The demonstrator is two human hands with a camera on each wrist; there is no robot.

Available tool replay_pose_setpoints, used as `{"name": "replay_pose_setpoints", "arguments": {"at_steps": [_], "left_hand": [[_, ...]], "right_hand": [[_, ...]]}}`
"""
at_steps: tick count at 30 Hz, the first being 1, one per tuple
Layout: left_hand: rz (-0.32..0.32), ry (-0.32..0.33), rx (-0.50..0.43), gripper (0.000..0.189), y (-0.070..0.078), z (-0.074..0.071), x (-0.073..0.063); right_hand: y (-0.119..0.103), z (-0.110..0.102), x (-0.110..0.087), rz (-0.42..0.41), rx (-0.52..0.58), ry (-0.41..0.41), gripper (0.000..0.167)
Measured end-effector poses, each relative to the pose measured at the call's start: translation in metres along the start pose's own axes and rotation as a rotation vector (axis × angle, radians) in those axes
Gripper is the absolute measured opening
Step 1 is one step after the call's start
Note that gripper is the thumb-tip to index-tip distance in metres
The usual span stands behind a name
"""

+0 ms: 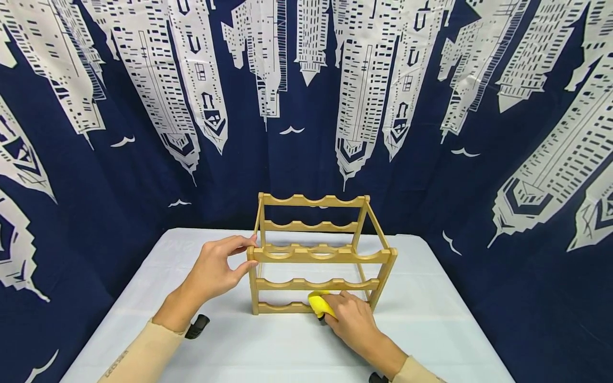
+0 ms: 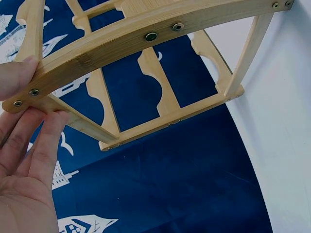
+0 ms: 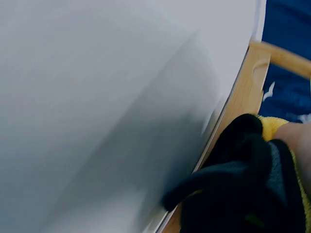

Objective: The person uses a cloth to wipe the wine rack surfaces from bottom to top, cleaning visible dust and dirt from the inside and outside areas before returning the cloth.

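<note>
A light wooden rack [image 1: 318, 256] with scalloped rails stands upright on the table. At its upper front left corner, my left hand [image 1: 215, 268] grips the frame between thumb and fingers. The left wrist view shows that thumb and fingers on opposite sides of the wooden post end [image 2: 107, 48]. My right hand [image 1: 351, 319] holds a bunched yellow cloth [image 1: 321, 304] against the lowest front rail, right of its middle. Seen from the right wrist, the cloth [image 3: 233, 184] has a dark side and yellow edges, and it covers part of the rail. Most right fingers are hidden there.
A white-covered table [image 1: 239, 346] carries the rack near its far side. Behind and beside it hangs a dark blue fabric [image 1: 306, 165] printed with white buildings and birds. Dark bands [image 1: 197, 326] sit at the wrists.
</note>
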State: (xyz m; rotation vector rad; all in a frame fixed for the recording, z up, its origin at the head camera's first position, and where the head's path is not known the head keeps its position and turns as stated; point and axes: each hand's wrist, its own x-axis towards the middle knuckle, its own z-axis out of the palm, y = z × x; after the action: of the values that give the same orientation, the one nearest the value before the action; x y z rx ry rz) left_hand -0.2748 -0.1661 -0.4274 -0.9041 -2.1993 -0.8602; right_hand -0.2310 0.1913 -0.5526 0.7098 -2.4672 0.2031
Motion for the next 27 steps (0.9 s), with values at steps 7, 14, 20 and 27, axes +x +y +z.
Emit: {"name": "replay_pose_setpoints", "arguments": {"at_steps": [7, 14, 20, 27], "left_hand": [[0.01, 0.009, -0.003, 0.043, 0.0, 0.001, 0.001], [-0.017, -0.009, -0.005, 0.041, 0.002, 0.0, 0.0], [-0.015, -0.009, 0.01, 0.041, 0.001, -0.002, -0.001], [-0.009, 0.002, -0.016, 0.042, 0.001, 0.001, -0.002]], "right_hand": [[-0.031, 0.019, 0.025, 0.043, 0.062, -0.092, 0.025], [-0.048, 0.026, 0.034, -0.015, 0.042, -0.028, 0.036], [-0.063, 0.03, 0.043, -0.05, -0.032, -0.031, 0.04], [-0.09, 0.037, 0.056, -0.019, 0.096, -0.101, 0.025]]}}
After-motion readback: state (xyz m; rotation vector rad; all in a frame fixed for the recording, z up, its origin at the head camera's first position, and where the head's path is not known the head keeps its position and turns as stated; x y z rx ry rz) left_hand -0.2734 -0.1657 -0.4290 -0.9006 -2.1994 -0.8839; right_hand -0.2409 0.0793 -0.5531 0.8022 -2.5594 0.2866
